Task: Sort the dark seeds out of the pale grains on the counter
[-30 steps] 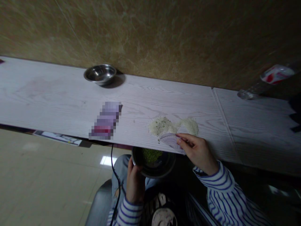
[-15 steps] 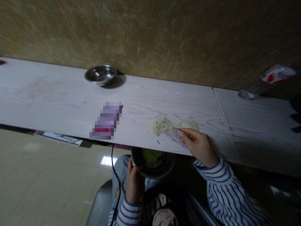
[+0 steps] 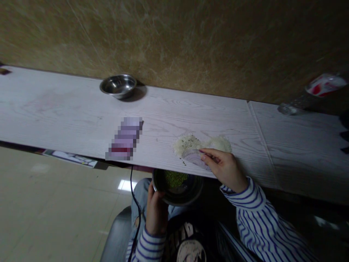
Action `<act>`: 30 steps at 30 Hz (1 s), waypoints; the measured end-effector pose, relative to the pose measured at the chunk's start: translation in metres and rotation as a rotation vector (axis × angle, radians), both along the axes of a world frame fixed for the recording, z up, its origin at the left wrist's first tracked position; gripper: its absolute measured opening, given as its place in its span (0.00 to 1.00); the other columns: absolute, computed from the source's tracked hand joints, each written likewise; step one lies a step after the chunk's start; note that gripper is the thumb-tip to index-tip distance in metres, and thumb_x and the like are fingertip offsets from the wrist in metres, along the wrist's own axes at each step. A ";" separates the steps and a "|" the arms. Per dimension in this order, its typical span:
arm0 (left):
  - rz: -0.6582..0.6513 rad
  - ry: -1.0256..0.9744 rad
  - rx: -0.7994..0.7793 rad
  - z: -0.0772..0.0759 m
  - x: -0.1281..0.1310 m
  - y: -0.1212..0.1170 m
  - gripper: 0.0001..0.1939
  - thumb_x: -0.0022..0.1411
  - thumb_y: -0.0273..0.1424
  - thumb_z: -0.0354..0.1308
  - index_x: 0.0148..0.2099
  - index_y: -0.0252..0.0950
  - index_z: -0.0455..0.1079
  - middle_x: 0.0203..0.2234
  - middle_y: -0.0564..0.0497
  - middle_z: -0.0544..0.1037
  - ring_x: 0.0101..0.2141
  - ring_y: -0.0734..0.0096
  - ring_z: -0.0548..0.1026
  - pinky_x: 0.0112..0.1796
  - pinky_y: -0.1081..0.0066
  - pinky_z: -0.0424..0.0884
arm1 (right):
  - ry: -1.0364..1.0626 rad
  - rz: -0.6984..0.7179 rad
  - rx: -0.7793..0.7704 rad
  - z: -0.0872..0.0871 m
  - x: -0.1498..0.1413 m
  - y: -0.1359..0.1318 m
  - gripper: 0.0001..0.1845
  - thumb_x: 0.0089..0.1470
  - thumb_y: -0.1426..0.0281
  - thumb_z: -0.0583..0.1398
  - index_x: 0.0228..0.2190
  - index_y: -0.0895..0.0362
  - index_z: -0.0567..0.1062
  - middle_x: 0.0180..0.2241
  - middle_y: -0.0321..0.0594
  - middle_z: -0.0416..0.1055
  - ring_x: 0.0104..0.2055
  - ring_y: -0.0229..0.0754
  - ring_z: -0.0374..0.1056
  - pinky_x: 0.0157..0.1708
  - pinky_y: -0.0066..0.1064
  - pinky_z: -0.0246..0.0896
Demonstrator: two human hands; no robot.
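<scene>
My left hand (image 3: 156,209) grips the rim of a metal bowl (image 3: 196,194), held just below the table's front edge. Green mung beans (image 3: 174,178) lie inside it. Between the thumb and fingers of my right hand (image 3: 223,165) is a clear, half-round protractor (image 3: 195,158). Its curved edge rests at the near side of a pile of white rice (image 3: 185,142) dotted with dark green beans. A second rice pile (image 3: 221,142), partly behind my right hand, adjoins the first. A few loose beans (image 3: 183,162) sit left of the protractor.
A shiny metal bowl (image 3: 118,87) stands by the wall at the back. A blurred-out phone-shaped object (image 3: 125,138) lies left of the rice. At the far right a plastic bottle (image 3: 313,92) lies on its side. A black cable (image 3: 133,196) hangs from the table's front edge.
The protractor moved up and right over the rice, then back left and down to the near edge of the bean-dotted pile. My left hand and its bowl stay in place.
</scene>
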State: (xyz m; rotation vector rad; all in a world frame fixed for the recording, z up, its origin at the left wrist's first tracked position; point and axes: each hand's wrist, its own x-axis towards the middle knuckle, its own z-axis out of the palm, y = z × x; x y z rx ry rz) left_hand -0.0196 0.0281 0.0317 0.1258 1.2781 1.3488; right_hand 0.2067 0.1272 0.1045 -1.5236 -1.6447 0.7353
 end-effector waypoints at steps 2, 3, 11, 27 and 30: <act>0.006 -0.004 -0.007 -0.001 0.000 0.000 0.29 0.47 0.36 0.71 0.54 0.44 0.80 0.49 0.45 0.87 0.48 0.49 0.84 0.47 0.56 0.80 | -0.005 0.002 -0.004 0.001 0.001 -0.002 0.14 0.64 0.66 0.68 0.45 0.53 0.94 0.43 0.50 0.93 0.43 0.54 0.90 0.51 0.45 0.87; 0.013 -0.009 -0.012 -0.001 0.001 0.000 0.28 0.47 0.36 0.71 0.53 0.44 0.80 0.50 0.45 0.87 0.48 0.49 0.84 0.47 0.56 0.80 | -0.009 -0.003 -0.003 0.002 0.002 -0.003 0.14 0.64 0.66 0.68 0.45 0.53 0.94 0.43 0.50 0.93 0.43 0.54 0.90 0.50 0.44 0.87; -0.013 -0.006 -0.012 0.003 0.002 0.000 0.30 0.47 0.36 0.71 0.56 0.44 0.80 0.48 0.46 0.87 0.48 0.49 0.84 0.46 0.57 0.79 | -0.028 0.015 0.003 0.004 0.007 -0.010 0.14 0.64 0.66 0.67 0.44 0.52 0.94 0.44 0.49 0.93 0.47 0.56 0.91 0.53 0.45 0.87; -0.002 -0.024 -0.016 0.002 0.002 -0.001 0.28 0.47 0.36 0.71 0.54 0.45 0.80 0.50 0.45 0.87 0.49 0.47 0.85 0.49 0.53 0.81 | -0.047 0.046 -0.013 0.005 0.003 -0.005 0.14 0.64 0.67 0.67 0.44 0.51 0.94 0.44 0.47 0.93 0.47 0.55 0.91 0.54 0.44 0.87; -0.005 -0.029 -0.005 0.001 0.000 -0.002 0.30 0.47 0.35 0.72 0.55 0.45 0.81 0.51 0.44 0.87 0.48 0.47 0.85 0.46 0.56 0.81 | -0.050 0.036 -0.016 0.007 0.005 -0.007 0.13 0.64 0.66 0.67 0.44 0.51 0.94 0.43 0.47 0.93 0.46 0.55 0.91 0.51 0.42 0.88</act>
